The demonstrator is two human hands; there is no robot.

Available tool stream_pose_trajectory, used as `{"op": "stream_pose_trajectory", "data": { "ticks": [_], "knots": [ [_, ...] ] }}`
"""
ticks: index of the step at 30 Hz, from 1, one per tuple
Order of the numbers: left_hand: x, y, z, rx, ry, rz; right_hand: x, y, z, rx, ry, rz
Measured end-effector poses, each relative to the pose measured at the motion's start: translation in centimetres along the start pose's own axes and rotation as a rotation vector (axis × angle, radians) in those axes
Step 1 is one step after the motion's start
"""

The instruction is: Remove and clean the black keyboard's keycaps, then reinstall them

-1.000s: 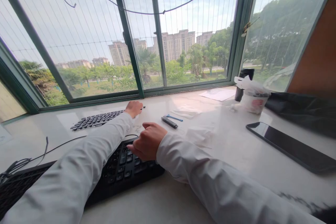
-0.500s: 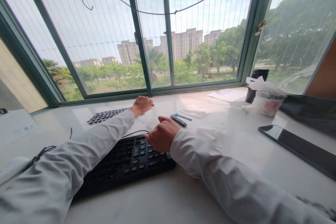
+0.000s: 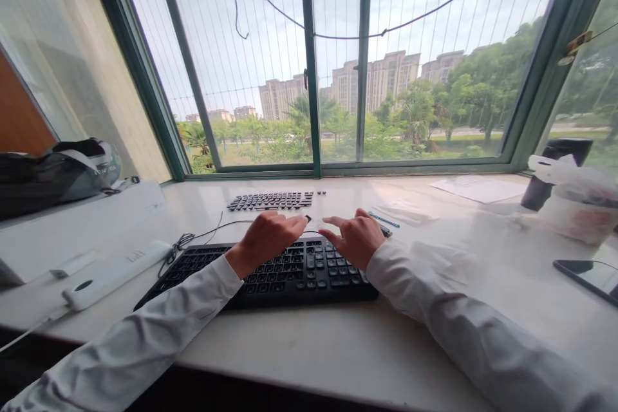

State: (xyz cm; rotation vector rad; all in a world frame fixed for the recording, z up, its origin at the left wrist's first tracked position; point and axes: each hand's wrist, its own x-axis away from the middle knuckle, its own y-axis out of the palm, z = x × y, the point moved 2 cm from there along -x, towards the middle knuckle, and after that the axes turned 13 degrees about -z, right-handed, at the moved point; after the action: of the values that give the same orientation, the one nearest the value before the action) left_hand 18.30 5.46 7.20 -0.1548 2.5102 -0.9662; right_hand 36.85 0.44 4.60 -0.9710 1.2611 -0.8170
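Observation:
A black keyboard (image 3: 284,286) lies at the front of the worktop, with many of its keycaps off on the left and middle. Above its back edge, my left hand (image 3: 268,238) pinches a small black keycap (image 3: 308,219) between thumb and fingertip. Close by on the right, my right hand (image 3: 356,236) hovers over the number pad, its index finger and thumb stretched toward the keycap and apart, with nothing visible between them. Behind the keyboard, loose black keycaps (image 3: 270,200) are laid out in rows. A blue thin tool (image 3: 385,219) lies beyond my right hand.
At left are a white power strip (image 3: 116,277), a coiled cable (image 3: 179,244) and a white box (image 3: 91,225) with a bag on it. A phone (image 3: 589,277), a bagged tub (image 3: 579,206), a dark bottle (image 3: 543,190) and paper (image 3: 477,189) are on the right.
My left hand has come back from the rows of loose keycaps toward the keyboard, with a keycap now visible in it. My right hand's fingers have stretched out. The view has turned left.

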Motion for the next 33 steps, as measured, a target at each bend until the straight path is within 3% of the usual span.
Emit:
{"op": "stream_pose_trajectory", "data": {
  "ticks": [4, 8, 18, 25, 33],
  "knots": [
    [1.0, -0.3, 1.1, 0.001, 0.039, 0.151, 0.2, 0.4, -1.0, -0.11, 0.036, 0.038],
    [1.4, 0.1, 1.4, 0.084, 0.048, 0.191, 0.3, 1.0, -1.2, -0.159, -0.005, 0.027],
    [1.8, 2.0, 1.0, 0.617, -0.131, 0.106, 0.3, 1.6, -1.4, -0.119, -0.062, -0.02],
    [1.4, 2.4, 1.0, 0.719, -0.292, 0.062, 0.3, 2.0, -1.5, -0.186, -0.064, -0.045],
    [1.2, 2.5, 0.8, 0.839, -0.25, -0.021, 0.4, 1.8, -1.7, -0.088, -0.067, -0.085]
  ]
}}
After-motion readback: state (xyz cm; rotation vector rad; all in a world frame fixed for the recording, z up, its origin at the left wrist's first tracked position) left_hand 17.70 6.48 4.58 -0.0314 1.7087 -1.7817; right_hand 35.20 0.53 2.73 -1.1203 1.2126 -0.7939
